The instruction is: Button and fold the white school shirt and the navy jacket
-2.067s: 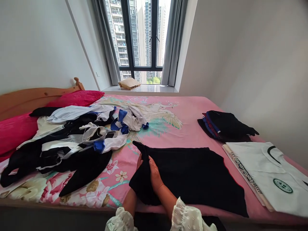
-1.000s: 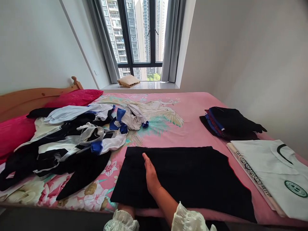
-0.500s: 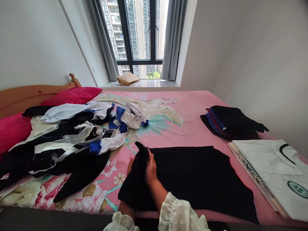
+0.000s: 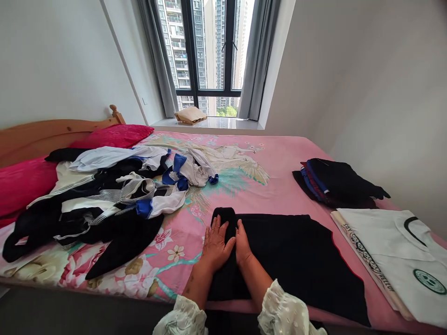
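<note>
A black garment (image 4: pixel 289 256) with a red line along its right edge lies flat near the front of the bed. Its left end is doubled over into a narrow flap (image 4: pixel 223 279). My left hand (image 4: pixel 217 244) presses flat on that flap, fingers stretched out. Just to its right, my right hand (image 4: pixel 243 245) stands on its edge against the fold, its fingers straight and held together. Neither hand grips the cloth.
Loose clothes (image 4: pixel 115 200) form a heap at the left, by red pillows (image 4: pixel 111 137). On the right sit a stack of folded dark clothes (image 4: pixel 344 179) and folded pale shirts (image 4: pixel 387 246). A beige folded bundle (image 4: pixel 191 115) rests on the windowsill.
The left end of the black garment, previously lifted between both hands, now lies folded over to the right. My left hand has come out from behind the cloth onto its top.
</note>
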`<state>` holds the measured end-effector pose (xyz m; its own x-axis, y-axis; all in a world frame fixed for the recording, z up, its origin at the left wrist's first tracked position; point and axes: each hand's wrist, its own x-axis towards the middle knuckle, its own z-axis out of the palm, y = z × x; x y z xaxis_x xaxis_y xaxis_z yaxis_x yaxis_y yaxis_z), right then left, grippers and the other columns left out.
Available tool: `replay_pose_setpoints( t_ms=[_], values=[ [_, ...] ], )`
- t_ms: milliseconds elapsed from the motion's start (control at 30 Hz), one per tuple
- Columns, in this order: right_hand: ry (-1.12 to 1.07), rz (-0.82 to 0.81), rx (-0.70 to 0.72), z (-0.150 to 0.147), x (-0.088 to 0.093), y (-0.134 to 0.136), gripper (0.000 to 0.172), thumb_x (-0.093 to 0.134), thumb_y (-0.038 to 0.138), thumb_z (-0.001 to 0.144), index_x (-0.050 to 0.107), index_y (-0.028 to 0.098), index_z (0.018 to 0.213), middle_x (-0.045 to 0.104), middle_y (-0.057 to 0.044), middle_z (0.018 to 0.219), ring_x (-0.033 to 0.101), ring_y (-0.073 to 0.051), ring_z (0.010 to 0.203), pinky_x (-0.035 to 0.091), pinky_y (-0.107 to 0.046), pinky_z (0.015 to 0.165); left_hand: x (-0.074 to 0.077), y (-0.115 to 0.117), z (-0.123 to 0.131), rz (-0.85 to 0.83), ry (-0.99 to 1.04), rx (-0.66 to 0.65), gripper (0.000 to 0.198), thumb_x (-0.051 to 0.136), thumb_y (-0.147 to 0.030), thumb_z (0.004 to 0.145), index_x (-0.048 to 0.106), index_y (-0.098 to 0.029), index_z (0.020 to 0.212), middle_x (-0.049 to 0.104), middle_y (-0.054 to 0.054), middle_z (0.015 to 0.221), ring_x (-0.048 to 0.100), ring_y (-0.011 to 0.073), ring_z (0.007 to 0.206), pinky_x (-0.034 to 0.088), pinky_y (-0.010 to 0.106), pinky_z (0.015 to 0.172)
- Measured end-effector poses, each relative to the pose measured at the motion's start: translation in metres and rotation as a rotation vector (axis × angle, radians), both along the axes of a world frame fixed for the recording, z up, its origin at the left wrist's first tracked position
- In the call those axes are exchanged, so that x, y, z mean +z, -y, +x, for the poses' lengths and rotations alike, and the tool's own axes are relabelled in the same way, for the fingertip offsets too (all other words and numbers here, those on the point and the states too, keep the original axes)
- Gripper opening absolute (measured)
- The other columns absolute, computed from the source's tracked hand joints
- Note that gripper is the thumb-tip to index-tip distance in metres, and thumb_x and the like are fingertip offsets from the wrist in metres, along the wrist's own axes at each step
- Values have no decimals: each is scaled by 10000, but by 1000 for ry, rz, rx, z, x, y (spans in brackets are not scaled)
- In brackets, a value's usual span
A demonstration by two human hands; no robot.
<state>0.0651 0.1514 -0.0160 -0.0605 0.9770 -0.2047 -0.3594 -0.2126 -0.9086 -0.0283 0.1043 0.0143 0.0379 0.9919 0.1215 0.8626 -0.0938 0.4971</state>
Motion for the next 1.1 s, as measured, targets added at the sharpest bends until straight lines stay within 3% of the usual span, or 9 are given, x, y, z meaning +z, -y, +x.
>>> replay_pose_setpoints(
  t_ms=[133,233,300,433,533,667,800,933,1100],
  values=[
    [132,3,-116,21,19,1,633,364,611,833,506,199,1292,482,-72,1369,354,-244,1327,279,-445,1101,-6,-3,6,-21,-124,-57,569,404,-451,872,386,-204,1384,135,111,1547,96,244,1426,104,540,1133],
    [368,330,-122,21,40,6,573,366,538,880,463,199,1332,427,-54,1415,322,-208,1340,198,-404,1134,-16,-4,13,-1,-189,-58,605,384,-464,874,323,-213,1421,134,106,1547,94,263,1426,58,573,1126],
    [569,538,40,14,46,7,512,346,487,911,488,211,1319,428,-39,1416,286,-189,1358,122,-387,1151,-23,-4,19,41,-232,-41,632,376,-426,882,213,-226,1458,154,96,1545,98,280,1424,27,596,1119],
    [943,542,465,-1,31,-11,520,337,416,928,423,167,1376,312,-69,1482,171,-203,1402,34,-422,1147,-37,-4,28,111,-328,-47,639,380,-349,882,156,-231,1469,191,74,1542,83,311,1420,20,582,1130],
    [1026,487,599,-3,12,-32,527,277,404,946,341,181,1420,226,-58,1513,140,-182,1409,58,-417,1143,-40,-8,33,80,-352,-46,636,401,-324,868,217,-177,1458,235,105,1527,120,339,1409,53,558,1137],
    [1050,516,632,2,0,-49,531,263,425,950,308,211,1433,233,-41,1512,154,-168,1406,58,-408,1141,-24,-1,31,72,-290,-57,612,387,-331,878,242,-180,1453,297,109,1503,190,327,1395,105,540,1136],
    [1072,517,614,2,-7,-47,544,264,433,948,272,218,1447,196,-29,1524,127,-169,1411,34,-403,1139,-6,40,19,8,-199,-143,607,375,-430,885,289,-193,1437,388,81,1460,287,265,1370,160,503,1144],
    [1175,599,530,-2,-10,-38,586,305,460,934,211,231,1466,142,-10,1538,64,-162,1418,-14,-373,1136,-9,76,25,7,-258,-185,639,382,-485,873,330,-156,1418,348,108,1474,248,276,1388,126,536,1147],
    [1266,585,624,-1,2,-39,610,275,455,937,178,182,1473,98,-38,1545,41,-180,1420,6,-389,1133,-6,75,39,-52,-269,-117,691,445,-500,844,398,-53,1370,349,198,1452,218,327,1387,134,550,1141]
  ],
)
